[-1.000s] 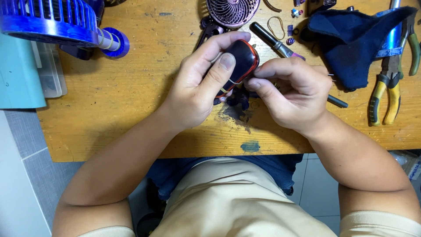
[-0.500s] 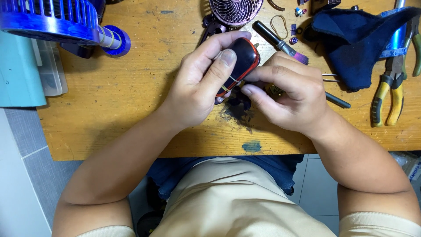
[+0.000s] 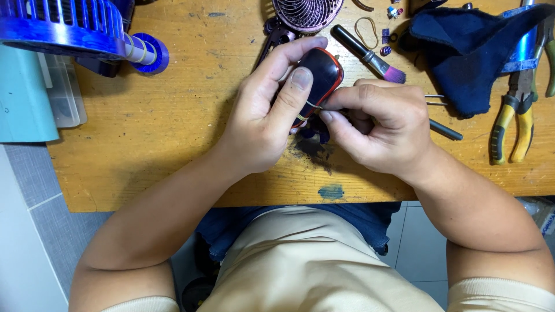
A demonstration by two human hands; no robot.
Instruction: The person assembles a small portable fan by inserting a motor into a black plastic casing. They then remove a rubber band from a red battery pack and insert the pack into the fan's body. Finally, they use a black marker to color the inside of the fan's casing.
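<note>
Wooden bench (image 3: 173, 127), scratched and stained, fills the view, with grey floor tiles at the left edge. Far left, a blue fan guard (image 3: 58, 23) and a teal box (image 3: 23, 98) are seen. At centre, the left hand (image 3: 269, 124) is closed around a small black case (image 3: 317, 75) with a red rim, thumb pressed on its top face; the case is held just above the bench. The right hand (image 3: 378, 124) is pinched at the case's lower edge, fingertips touching a thin band or wire there; whether anything more is held cannot be told. Behind the hands, a round purple grille (image 3: 306, 11) and a brush (image 3: 367, 53) are laid. Far right, a dark blue cloth (image 3: 468, 58) and yellow-handled pliers (image 3: 511, 124) are seen.

Step judged: the band is being fitted or pulled at the case edge. A steady left grip and a fine right pinch are called for next.
</note>
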